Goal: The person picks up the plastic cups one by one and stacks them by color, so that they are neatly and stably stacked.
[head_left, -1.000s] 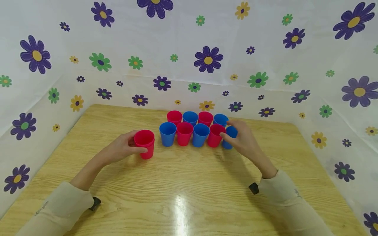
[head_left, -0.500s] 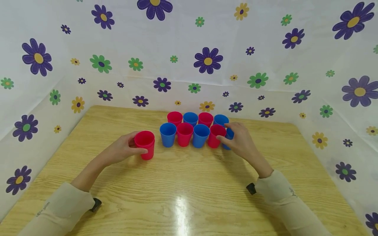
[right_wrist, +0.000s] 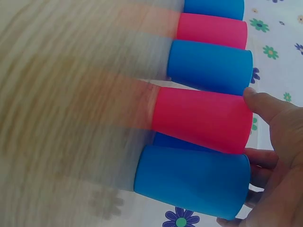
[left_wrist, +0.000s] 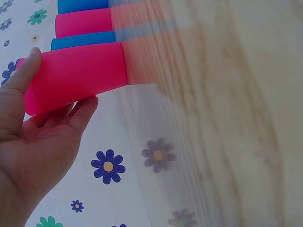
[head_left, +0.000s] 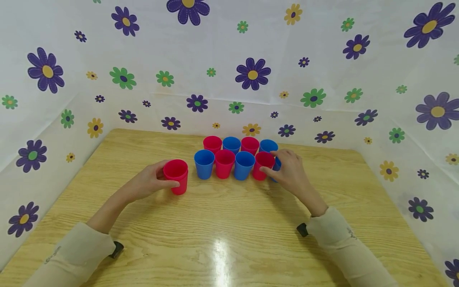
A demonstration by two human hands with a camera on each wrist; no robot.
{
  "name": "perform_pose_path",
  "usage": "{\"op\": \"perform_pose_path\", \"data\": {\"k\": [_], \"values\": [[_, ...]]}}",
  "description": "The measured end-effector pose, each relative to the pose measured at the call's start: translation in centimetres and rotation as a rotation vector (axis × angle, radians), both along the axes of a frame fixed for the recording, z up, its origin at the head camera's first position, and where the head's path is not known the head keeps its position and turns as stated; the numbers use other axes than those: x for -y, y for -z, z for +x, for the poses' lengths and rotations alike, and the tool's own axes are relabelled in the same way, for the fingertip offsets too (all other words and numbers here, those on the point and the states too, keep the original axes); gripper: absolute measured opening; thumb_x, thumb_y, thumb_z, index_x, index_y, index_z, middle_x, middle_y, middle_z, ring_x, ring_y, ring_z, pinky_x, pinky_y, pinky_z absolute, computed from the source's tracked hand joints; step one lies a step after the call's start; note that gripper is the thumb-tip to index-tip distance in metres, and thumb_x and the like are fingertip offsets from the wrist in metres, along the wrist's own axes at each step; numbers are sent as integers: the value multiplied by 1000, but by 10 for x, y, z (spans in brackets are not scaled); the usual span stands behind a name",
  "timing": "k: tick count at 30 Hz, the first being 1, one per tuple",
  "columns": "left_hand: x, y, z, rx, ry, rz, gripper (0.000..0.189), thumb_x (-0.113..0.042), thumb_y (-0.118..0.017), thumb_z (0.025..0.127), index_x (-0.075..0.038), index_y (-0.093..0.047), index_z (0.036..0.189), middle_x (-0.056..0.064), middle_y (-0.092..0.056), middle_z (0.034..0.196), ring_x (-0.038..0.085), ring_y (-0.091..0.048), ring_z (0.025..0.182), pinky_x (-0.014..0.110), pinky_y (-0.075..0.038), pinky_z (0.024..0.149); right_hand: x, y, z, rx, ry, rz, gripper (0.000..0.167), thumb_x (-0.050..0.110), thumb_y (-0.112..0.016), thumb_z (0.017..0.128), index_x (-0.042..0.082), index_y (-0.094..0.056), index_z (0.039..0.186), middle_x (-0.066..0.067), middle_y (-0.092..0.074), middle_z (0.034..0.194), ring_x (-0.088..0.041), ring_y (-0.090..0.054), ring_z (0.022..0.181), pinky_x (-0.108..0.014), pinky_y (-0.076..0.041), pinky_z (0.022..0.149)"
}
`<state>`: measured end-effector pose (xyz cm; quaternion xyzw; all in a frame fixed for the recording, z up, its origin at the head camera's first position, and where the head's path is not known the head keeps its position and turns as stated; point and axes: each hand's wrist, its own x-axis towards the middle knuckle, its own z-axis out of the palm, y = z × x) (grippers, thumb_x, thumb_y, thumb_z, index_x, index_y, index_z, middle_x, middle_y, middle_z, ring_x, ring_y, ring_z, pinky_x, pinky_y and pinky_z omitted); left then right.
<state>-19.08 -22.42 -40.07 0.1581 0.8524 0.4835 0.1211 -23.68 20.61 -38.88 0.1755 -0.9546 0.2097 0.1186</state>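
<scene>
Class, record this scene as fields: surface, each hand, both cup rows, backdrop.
Surface: wooden table
Left hand: grips the leftmost red cup
Right hand: thumb at a front-row red cup, fingers beside the rightmost blue cup; grip unclear
Front row: blue, red, blue, red, blue
Visible back row, left to right: red, blue, red, blue
Backdrop: white flowered cloth

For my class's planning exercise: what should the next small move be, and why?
Probably firm the right hand around the front row's rightmost red cup: thumb and fingers flank its rim, but a secure hold isn't clear. The left hand holds another red cup.
</scene>
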Motion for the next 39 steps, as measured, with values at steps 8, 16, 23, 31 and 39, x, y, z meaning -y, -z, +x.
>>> {"op": "perform_pose_path", "data": {"k": [8, 16, 23, 31, 39], "values": [[0, 1, 0, -21, -1, -6, 66, -28, -78, 95, -1, -48, 147, 14, -65, 131, 30, -62, 116, 32, -56, 92, 4, 3, 0, -51, -4, -11, 64, 35, -86, 86, -5, -64, 131, -26, -67, 125, -43, -51, 125, -69, -33, 107], [0, 1, 0, -18, 2, -14, 67, -29, -78, 95, -1, -47, 148, 15, -65, 131, 30, -62, 116, 31, -56, 92, 4, 2, 2, -70, -10, -51, 60, 30, -86, 86, -5, -64, 129, -25, -67, 124, -42, -50, 126, -68, -32, 108], [0, 2, -3, -2, -17, -18, 67, -28, -79, 94, -3, -48, 147, 12, -65, 130, 30, -62, 116, 28, -56, 90, 3, -5, 8, -104, -41, -118, 58, 24, -86, 87, -8, -63, 129, -26, -66, 125, -43, -49, 126, -66, -33, 109], [1, 3, -3, -4, -15, -17, 67, -29, -79, 94, -2, -48, 147, 13, -66, 129, 30, -62, 115, 27, -55, 89, 2, -20, 21, -130, -83, -233, 58, 17, -85, 87, -8, -61, 134, -25, -62, 132, -40, -48, 128, -61, -49, 98], [0, 3, -3, -2, -7, -3, 66, -27, -79, 94, -1, -48, 147, 14, -66, 129, 29, -63, 115, 25, -55, 89, 0, -30, 35, -138, -115, -310, 59, 14, -84, 86, -5, -60, 137, -22, -59, 137, -38, -49, 129, -62, -48, 98]]}}
